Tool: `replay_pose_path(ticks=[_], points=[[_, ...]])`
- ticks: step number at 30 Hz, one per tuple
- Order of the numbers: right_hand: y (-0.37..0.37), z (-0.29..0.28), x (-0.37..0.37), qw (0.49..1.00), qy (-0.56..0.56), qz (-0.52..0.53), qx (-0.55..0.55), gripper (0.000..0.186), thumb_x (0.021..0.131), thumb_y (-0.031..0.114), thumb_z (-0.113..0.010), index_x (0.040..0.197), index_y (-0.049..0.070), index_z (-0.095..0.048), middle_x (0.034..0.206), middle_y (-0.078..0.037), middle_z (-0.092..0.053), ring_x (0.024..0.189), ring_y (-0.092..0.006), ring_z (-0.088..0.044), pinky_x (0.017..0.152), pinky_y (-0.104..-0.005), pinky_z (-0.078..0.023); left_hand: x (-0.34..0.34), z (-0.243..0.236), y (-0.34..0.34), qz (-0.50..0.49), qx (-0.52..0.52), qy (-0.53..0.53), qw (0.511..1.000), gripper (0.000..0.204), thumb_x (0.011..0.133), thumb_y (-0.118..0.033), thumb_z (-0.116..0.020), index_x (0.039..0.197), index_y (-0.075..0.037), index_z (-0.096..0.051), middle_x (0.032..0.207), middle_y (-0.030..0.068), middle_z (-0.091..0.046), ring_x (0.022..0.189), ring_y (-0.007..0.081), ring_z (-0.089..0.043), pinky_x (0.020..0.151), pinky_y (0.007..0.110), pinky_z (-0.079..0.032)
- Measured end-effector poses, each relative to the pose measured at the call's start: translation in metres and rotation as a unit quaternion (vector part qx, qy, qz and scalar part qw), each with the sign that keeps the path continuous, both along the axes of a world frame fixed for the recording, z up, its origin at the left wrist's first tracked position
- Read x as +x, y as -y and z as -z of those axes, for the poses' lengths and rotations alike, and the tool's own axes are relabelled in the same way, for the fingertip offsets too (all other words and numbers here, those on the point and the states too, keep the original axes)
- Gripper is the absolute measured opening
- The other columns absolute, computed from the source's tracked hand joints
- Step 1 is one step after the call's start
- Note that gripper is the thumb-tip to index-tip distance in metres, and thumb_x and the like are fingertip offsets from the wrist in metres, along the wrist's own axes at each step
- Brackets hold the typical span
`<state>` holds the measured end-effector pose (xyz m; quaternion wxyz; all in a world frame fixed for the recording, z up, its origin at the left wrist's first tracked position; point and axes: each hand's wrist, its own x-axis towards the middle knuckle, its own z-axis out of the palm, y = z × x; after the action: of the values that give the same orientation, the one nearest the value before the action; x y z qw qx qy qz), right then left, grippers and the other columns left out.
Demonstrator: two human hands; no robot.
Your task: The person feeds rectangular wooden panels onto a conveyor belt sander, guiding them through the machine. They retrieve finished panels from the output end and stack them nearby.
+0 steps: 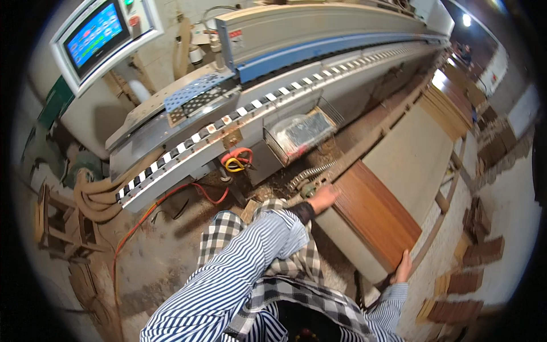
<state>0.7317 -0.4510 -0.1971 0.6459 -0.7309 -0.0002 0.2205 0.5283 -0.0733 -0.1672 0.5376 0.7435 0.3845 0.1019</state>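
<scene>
A reddish-brown wooden panel [379, 211] lies on a grey-beige bench top [404, 157] to my right; its near edge looks thick, as if several panels are stacked. My left hand [323, 198] grips the panel's left end, its fingertips at the edge. At the opposite end, by the near right corner, my right hand [403, 268] holds the edge with the fingers partly hidden beneath or behind it. Both arms wear striped sleeves, and a dark band circles the left wrist.
A long edge-banding machine [319, 57] with a black-and-white track [228, 119] runs along the far side. A control screen [94, 37] stands upper left. Red-and-yellow-handled tools [236, 162] hang below the track. Panel stacks [456, 279] line the right floor; a red hose [122, 242] crosses the left floor.
</scene>
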Motion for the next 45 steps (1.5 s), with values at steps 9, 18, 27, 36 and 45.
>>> replay_pose_path(ticks=[9, 18, 27, 36, 45], points=[[0.007, -0.018, 0.024, 0.995, -0.074, -0.072, -0.009, 0.080, 0.092, 0.060, -0.053, 0.139, -0.003, -0.040, 0.132, -0.020, -0.054, 0.114, -0.0339, -0.058, 0.092, -0.0465, -0.050, -0.033, -0.011, 0.053, -0.040, 0.067, -0.026, 0.997, 0.058, 0.095, -0.037, -0.053, 0.134, 0.004, -0.044, 0.127, 0.0295, -0.055, 0.119, 0.0430, -0.052, 0.100, 0.046, -0.042], [0.055, -0.009, 0.052, 0.981, -0.067, -0.167, -0.077, 0.075, 0.094, 0.060, -0.048, 0.134, -0.004, -0.045, 0.125, -0.018, -0.059, 0.106, -0.0312, -0.062, 0.088, -0.0448, -0.052, -0.084, -0.025, 0.065, 0.035, -0.223, 0.006, 0.974, 0.092, 0.081, -0.062, -0.065, 0.124, 0.018, -0.046, 0.126, 0.0296, -0.054, 0.118, 0.0329, -0.055, 0.093, 0.039, -0.046], [-0.028, -0.064, -0.062, 0.968, 0.110, -0.225, -0.014, 0.058, 0.100, 0.047, -0.046, 0.121, -0.006, -0.057, 0.118, -0.013, -0.061, 0.104, -0.0215, -0.059, 0.090, -0.0351, -0.048, -0.218, -0.113, 0.057, -0.040, -0.054, 0.007, 0.998, 0.082, 0.083, -0.059, -0.066, 0.122, 0.011, -0.047, 0.114, 0.0228, -0.061, 0.104, 0.0251, -0.060, 0.082, 0.034, -0.050], [-0.200, -0.058, -0.231, 0.898, 0.094, -0.425, 0.055, 0.041, 0.101, 0.033, -0.050, 0.112, -0.005, -0.060, 0.103, -0.006, -0.064, 0.094, -0.0125, -0.055, 0.083, -0.0288, -0.046, -0.471, -0.082, 0.123, -0.343, -0.066, 0.070, 0.935, 0.050, 0.093, -0.032, -0.065, 0.119, 0.006, -0.046, 0.109, 0.0146, -0.064, 0.099, 0.0159, -0.060, 0.086, 0.030, -0.049], [-0.205, -0.052, -0.248, 0.879, 0.160, -0.447, 0.048, 0.043, 0.102, 0.030, -0.049, 0.121, -0.007, -0.059, 0.113, -0.010, -0.066, 0.102, -0.0162, -0.059, 0.091, -0.0303, -0.047, -0.483, -0.059, 0.166, -0.424, -0.059, 0.058, 0.902, 0.071, 0.095, -0.038, -0.060, 0.141, 0.008, -0.032, 0.121, 0.0238, -0.061, 0.111, 0.0280, -0.061, 0.094, 0.034, -0.046]])
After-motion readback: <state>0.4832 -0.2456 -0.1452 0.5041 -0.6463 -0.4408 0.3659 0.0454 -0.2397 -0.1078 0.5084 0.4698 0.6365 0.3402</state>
